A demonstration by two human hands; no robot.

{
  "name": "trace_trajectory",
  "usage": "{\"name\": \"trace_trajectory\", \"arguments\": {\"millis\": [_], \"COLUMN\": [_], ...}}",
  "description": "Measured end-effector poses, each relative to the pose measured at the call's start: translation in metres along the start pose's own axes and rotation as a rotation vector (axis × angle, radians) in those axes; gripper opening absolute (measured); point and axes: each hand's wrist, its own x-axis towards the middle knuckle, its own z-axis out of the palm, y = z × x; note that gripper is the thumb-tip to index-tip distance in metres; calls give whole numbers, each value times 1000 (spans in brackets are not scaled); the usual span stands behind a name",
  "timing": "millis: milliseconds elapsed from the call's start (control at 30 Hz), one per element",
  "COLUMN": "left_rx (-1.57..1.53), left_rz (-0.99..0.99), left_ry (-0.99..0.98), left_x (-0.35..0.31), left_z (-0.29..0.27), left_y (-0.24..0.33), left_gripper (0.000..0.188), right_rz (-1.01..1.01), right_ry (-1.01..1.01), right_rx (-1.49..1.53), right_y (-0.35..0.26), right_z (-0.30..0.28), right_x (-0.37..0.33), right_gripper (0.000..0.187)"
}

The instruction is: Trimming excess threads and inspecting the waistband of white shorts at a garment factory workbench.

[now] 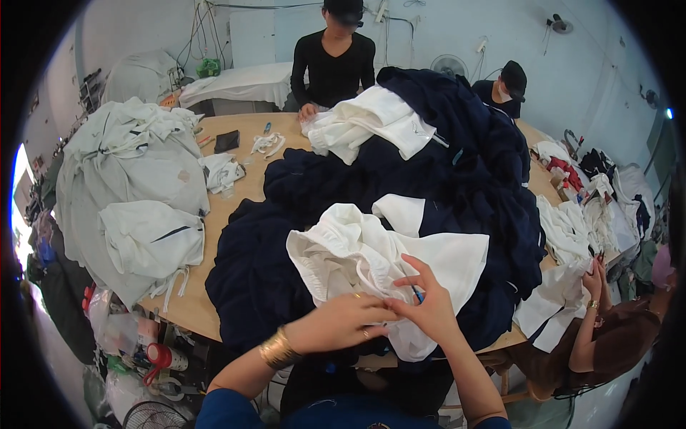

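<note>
Our two hands, the left hand (343,322) and the right hand (429,307), meet at six o'clock on a folded garment (379,250), which lies on top of a big heap of cloth (443,179) at the middle of the bench (246,189). At nine o'clock sits another pile of garments (128,186). At twelve o'clock a person (332,57) stands behind the bench; at four o'clock a second person's hands (593,282) work at its edge.

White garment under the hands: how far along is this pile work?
Possibly done: pale garments lie stacked at the table's left. In hand: the left hand and right hand pinch the white garment, the right holding a small blue tool. Left, it seems: the large navy heap.
</note>
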Motion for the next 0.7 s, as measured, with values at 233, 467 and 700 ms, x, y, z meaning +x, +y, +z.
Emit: {"name": "trace_trajectory", "arguments": {"millis": [233,467,700], "left_rx": [423,132,-169], "left_rz": [-235,-289,-202], "left_ry": [391,384,290], "left_x": [3,26,70], "left_z": [-71,-74,-111], "left_y": [-41,-114,-39], "left_gripper": [60,32,10], "right_rz": [-179,-282,-321], "right_ry": [90,316,744], "right_rx": [-329,12,-108], "right_y": [28,-48,-34], "right_z": [20,-18,-79], "right_x": [-2,1,-15], "right_gripper": [33,17,16]}}
